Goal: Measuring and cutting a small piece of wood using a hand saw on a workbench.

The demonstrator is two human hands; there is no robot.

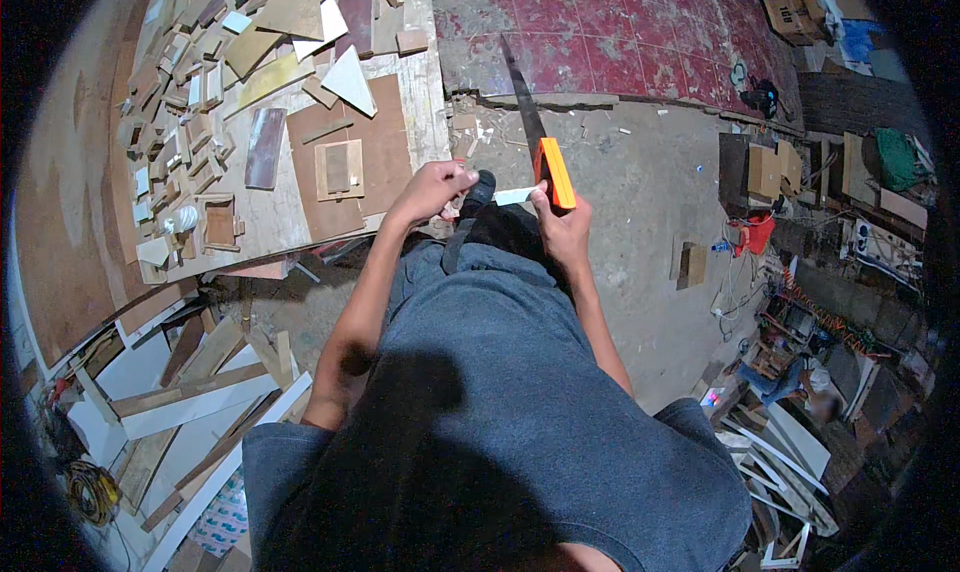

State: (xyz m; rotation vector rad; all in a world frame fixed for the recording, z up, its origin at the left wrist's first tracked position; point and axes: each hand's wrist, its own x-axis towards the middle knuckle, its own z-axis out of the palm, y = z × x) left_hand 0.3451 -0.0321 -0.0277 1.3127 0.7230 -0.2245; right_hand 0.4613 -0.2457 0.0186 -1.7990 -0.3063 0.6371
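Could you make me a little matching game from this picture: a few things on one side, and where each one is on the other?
Things:
1. handsaw
2. small white piece
3. wood offcuts
4. yellow coiled cord

Places:
A. heaped on the workbench, person's left
B. on the floor, lower left
C. between the left hand and right hand
D. orange handle gripped in the right hand

Pairs: 1-D, 2-C, 3-A, 4-B

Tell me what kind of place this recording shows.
Most likely a small woodworking shop. A workbench is covered with wood offcuts, boards lie on the floor, and the right hand holds an orange-handled handsaw while the left hand pinches a small white piece.
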